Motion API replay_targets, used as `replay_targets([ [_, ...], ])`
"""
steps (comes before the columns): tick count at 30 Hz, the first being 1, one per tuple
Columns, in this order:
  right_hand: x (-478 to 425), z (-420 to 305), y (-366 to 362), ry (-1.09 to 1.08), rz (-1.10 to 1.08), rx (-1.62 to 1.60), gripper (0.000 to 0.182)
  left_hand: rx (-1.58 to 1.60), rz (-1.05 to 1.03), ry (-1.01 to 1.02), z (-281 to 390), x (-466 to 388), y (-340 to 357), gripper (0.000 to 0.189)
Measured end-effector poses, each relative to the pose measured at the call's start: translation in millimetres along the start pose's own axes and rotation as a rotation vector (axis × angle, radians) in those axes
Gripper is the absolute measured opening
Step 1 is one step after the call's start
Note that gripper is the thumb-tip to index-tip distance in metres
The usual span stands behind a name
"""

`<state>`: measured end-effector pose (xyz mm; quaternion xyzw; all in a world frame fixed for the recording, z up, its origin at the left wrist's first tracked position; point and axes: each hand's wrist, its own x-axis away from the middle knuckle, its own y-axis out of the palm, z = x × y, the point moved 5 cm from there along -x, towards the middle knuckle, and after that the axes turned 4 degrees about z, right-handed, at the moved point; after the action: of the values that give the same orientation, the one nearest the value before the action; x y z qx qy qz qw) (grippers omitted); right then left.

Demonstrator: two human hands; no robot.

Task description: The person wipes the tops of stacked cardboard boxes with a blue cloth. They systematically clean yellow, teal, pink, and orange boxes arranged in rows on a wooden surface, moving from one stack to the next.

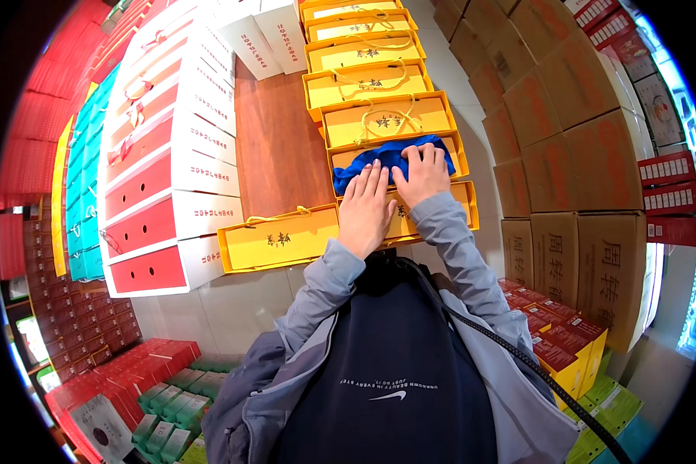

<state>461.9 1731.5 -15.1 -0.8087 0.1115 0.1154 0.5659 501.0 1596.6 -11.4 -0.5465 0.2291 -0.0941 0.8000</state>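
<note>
A crumpled blue cloth lies across the top of a yellow gift box in a row before me. My left hand rests on the cloth's near side, fingers extended and close together. Farther right, my right hand has its fingers bent over the cloth, with the thumb spread to the left. What lies beneath the palms and fingers is hidden. Nearer to me, another yellow box is partly covered by my hands and sleeves. A yellow box with a rope handle sits left of my left wrist.
More yellow boxes with cord handles run away from me along a brown wooden surface. White-and-red boxes line its left side. Stacked cardboard cartons stand on the right. A black cable crosses my jacket.
</note>
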Motion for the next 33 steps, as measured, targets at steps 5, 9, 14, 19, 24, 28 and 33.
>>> replay_targets([
  [5,3,-9,4,-0.021,0.022,0.0,0.027,0.012,0.006,0.011,-2,2,-2,0.058],
  [9,2,-9,3,-0.002,-0.004,-0.013,0.026,0.03,-0.008,0.009,-3,0,-5,0.058],
  [14,3,-8,2,-0.012,0.033,-0.035,0.023,0.038,0.005,0.007,-4,-1,-5,0.058],
  [19,4,-9,3,0.0,0.038,-0.022,0.025,0.034,0.011,0.009,-6,1,0,0.06],
  [24,5,-11,3,0.022,0.038,-0.01,0.025,0.022,0.005,0.014,-5,0,-1,0.06],
  [28,5,-13,0,0.012,0.057,-0.022,0.024,0.045,0.0,0.004,-5,1,-2,0.061],
  [33,0,-15,0,0.017,0.068,-0.034,0.023,0.021,0.027,0.026,-7,-2,-3,0.063],
])
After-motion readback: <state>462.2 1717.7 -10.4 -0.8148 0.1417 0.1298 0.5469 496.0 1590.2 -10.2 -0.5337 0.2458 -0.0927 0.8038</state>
